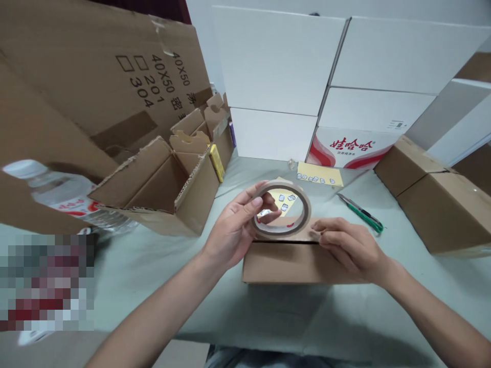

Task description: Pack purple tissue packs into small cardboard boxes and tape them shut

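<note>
My left hand (240, 220) grips a roll of brown packing tape (306, 204) by its left side, thumb in front and fingers through the ring. My right hand (347, 245) is closed in a pinch just right of the roll, on what looks like the tape's loose end. Below both hands a small brown cardboard box (284, 266) lies on the table, with a dark seam along its top near edge. Yellow paper (293, 204) with small printed labels shows through the ring.
A green utility knife (362, 213) lies right of the hands. Another yellow label sheet (320, 171) lies farther back. An open carton (192, 204) and a water bottle (65, 189) stand left. Brown boxes (441, 204) are at right, white cartons (280, 66) behind. Green cloth (184, 286) covers the table.
</note>
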`<state>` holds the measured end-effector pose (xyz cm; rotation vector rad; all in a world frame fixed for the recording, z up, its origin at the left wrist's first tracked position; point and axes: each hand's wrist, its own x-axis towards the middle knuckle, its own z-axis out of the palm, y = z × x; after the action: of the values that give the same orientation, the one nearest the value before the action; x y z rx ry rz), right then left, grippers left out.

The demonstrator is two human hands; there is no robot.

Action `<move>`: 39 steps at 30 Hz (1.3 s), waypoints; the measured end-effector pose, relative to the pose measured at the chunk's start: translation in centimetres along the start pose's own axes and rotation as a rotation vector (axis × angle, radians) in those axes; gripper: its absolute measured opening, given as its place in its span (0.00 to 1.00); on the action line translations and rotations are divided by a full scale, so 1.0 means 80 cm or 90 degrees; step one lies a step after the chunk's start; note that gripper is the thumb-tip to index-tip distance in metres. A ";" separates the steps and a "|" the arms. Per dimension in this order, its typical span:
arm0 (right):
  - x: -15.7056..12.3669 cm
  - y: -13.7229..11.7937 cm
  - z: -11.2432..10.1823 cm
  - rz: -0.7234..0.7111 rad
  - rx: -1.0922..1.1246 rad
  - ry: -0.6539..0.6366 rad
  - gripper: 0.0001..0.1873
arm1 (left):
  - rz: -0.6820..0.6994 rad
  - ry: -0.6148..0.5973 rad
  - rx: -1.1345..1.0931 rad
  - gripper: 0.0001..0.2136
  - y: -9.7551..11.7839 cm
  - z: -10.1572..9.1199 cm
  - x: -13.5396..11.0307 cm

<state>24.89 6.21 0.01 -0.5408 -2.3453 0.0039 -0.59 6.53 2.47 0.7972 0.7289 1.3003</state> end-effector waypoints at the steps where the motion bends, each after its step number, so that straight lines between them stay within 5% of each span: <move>1: -0.002 -0.001 0.001 -0.010 -0.028 0.000 0.10 | 0.027 -0.006 0.030 0.21 -0.004 0.001 -0.001; 7: -0.004 -0.005 -0.005 -0.048 -0.080 -0.064 0.07 | 0.285 0.009 0.509 0.13 -0.023 0.003 -0.011; 11: -0.002 -0.006 -0.005 -0.050 -0.104 -0.112 0.10 | 0.389 -0.052 0.637 0.14 -0.026 -0.002 -0.003; 20: -0.001 -0.006 -0.010 -0.083 -0.110 -0.141 0.12 | 0.440 -0.072 0.819 0.16 -0.013 -0.022 -0.002; 33: -0.004 -0.004 -0.015 -0.040 -0.034 -0.215 0.10 | 0.395 -0.195 0.905 0.19 0.007 -0.002 0.003; 39: -0.001 -0.018 -0.008 0.010 -0.063 -0.269 0.37 | 0.371 -0.177 0.812 0.16 0.006 -0.002 0.000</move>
<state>24.80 4.82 0.64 -0.6593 -2.7638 0.0112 -0.98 6.61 2.76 2.2978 1.1339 1.0675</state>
